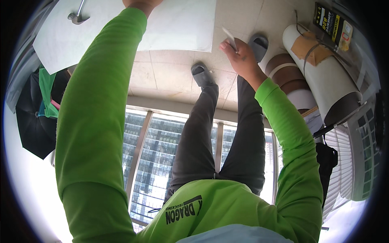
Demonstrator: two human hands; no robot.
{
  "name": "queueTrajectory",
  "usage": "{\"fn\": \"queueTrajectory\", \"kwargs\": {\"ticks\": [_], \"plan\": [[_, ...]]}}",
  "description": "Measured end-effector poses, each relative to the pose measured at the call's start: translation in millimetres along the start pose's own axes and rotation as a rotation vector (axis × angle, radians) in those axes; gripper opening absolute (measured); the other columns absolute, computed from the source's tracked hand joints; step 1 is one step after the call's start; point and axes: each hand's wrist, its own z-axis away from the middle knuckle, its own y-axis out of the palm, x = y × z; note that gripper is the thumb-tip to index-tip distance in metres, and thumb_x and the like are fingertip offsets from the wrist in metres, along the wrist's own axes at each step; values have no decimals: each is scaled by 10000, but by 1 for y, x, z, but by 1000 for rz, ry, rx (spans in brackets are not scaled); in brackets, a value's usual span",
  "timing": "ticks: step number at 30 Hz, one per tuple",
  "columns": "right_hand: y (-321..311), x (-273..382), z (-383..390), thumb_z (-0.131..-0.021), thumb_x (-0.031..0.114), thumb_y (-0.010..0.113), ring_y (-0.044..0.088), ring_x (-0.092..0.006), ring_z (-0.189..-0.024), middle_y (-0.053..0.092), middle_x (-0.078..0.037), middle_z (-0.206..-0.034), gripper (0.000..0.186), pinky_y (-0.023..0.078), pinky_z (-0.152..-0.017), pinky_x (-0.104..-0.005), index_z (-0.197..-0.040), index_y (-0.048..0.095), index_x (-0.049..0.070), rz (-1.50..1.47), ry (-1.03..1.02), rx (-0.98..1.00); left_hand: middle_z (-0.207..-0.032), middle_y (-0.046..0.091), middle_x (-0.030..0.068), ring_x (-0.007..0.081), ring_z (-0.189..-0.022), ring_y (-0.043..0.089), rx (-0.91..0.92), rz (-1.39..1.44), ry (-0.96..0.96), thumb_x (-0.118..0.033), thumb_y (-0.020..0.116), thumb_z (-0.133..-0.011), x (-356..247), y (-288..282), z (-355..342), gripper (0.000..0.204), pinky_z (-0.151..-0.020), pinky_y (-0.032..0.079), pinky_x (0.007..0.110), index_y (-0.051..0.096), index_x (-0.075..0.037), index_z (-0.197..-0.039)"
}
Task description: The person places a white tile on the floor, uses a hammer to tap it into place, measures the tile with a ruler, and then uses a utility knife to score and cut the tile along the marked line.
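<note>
My right hand (244, 60) is closed around a slim, pale, stick-like tool (229, 38), which points up and to the left. Its exact kind is unclear. It is held above the tiled floor, just right of a large white sheet (178, 28). At the top edge of the view, my left hand (142, 4) is over that sheet; only the back of it near the wrist shows, its fingers cut off by the frame. A claw hammer (78, 17) lies on the sheet's far left part.
Large rolls, one white (320, 77) and one brown (282, 73), lie at the right by a black-and-yellow package (332, 24). A black umbrella (34, 113) is at the left. My feet wear grey slides (201, 74). Windows (158, 150) stand behind my legs.
</note>
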Motion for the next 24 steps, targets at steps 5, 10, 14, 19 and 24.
{"fn": "queueTrajectory", "kwargs": {"ticks": [5, 10, 14, 19, 24], "plan": [[18, 11, 2, -874, 123, 773, 558, -262, -690, 562, -108, -792, 192, 453, -641, -364, -851, 605, 33, 105, -275, 54, -1664, 307, 171, 365, -1541, 251, 5, 0, -2, -465, 475, -1013, -1, -1, -1, 695, -1259, 151, 531, 357, -86, -1584], [27, 4, 5, -825, 43, 732, 634, -309, -753, 615, -128, -817, 129, 489, -662, -382, -864, 610, 30, 182, -416, -46, -1675, 285, 167, 353, -1555, 225, 25, -15, -11, -473, 460, -1018, 0, -1, -2, 708, -1268, 134, 518, 333, -84, -1596], [29, 1, 12, -870, 29, 684, 621, -247, -685, 609, -103, -788, 53, 490, -632, -355, -875, 631, 24, -27, -395, -176, -1685, 262, 159, 341, -1564, 204, 45, -52, -11, -473, 443, -1028, 1, -1, -1, 713, -1276, 118, 505, 301, -84, -1609], [20, -3, 12, -966, 141, 680, 482, -98, -633, 560, 0, -757, 127, 440, -601, -287, -1016, 665, 25, -380, 210, -326, -1687, 256, 162, 336, -1566, 200, 54, -31, -13, -476, 425, -1036, -4, -2, -2, 710, -1279, 110, 500, 289, -85, -1613], [42, 22, -6, -1032, 494, 595, 486, -114, -692, 480, 16, -731, 470, 413, -677, -283, -1005, 623, 26, -553, 402, -127, -1687, 255, 164, 337, -1566, 200, 64, -42, -23, -473, 424, -1034, -1, -4, -2, 711, -1279, 111, 499, 288, -84, -1614]]}}
